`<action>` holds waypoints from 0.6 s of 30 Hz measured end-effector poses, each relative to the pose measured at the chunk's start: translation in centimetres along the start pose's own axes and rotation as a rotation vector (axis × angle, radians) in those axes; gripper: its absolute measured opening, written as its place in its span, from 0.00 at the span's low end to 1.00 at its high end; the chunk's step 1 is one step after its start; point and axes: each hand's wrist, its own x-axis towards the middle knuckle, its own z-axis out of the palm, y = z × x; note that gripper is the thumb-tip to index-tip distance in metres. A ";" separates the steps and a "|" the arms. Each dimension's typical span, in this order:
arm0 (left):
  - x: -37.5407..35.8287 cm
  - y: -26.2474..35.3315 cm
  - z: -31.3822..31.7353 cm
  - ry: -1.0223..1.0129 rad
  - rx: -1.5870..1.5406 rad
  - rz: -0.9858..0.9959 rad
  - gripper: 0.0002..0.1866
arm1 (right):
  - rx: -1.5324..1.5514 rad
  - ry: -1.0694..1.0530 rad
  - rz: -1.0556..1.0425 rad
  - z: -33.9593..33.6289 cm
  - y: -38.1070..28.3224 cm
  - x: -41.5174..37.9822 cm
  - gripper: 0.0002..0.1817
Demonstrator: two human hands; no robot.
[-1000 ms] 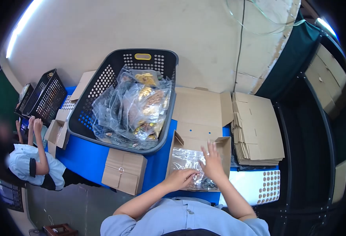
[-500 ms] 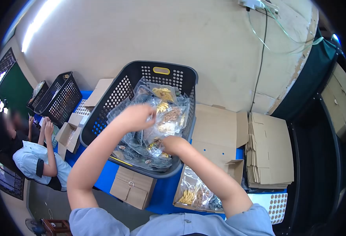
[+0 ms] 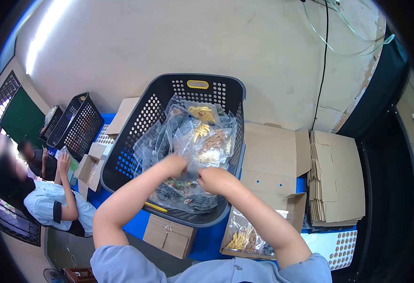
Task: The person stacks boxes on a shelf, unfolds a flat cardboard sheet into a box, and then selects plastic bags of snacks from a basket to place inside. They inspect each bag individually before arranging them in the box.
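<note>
A black basket (image 3: pixel 122 141) full of clear plastic bags stands in front of me. Some of the bags hold yellow curved pieces (image 3: pixel 202 113), brown pieces (image 3: pixel 216 139), or dark patterned contents (image 3: pixel 202 201). My left hand (image 3: pixel 173 166), slightly smeared, is closed at the near part of the pile. Beside it, with a small gap, my right hand (image 3: pixel 215 180) has its fingers pinched together. Between the two hands stretches the edge of a clear plastic bag (image 3: pixel 192 173), which both appear to grip. The fingertips are partly hidden.
An open cardboard box (image 3: pixel 294 207) with filled bags sits right of the basket, near stacked flat cardboard (image 3: pixel 336 177) and a sticker sheet (image 3: pixel 343 247). A closed carton (image 3: pixel 169 233) lies in front. At left, two people work near another black basket (image 3: pixel 77 125).
My left hand has moved down and toward my right hand, from above the pile to its near part. My right hand has shifted slightly right. The view has shifted a little.
</note>
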 end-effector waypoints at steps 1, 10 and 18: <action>0.0 -0.8 -1.1 0.164 -0.188 -0.054 0.09 | 0.019 0.042 -0.009 0.0 0.0 -0.1 0.13; -1.8 1.0 -6.1 1.058 -0.110 -0.321 0.30 | 0.047 0.047 0.001 -0.5 -0.3 -0.4 0.13; -1.0 4.8 -4.9 0.156 -0.214 -0.184 0.17 | -0.036 -0.025 0.029 -0.8 -0.2 -1.0 0.14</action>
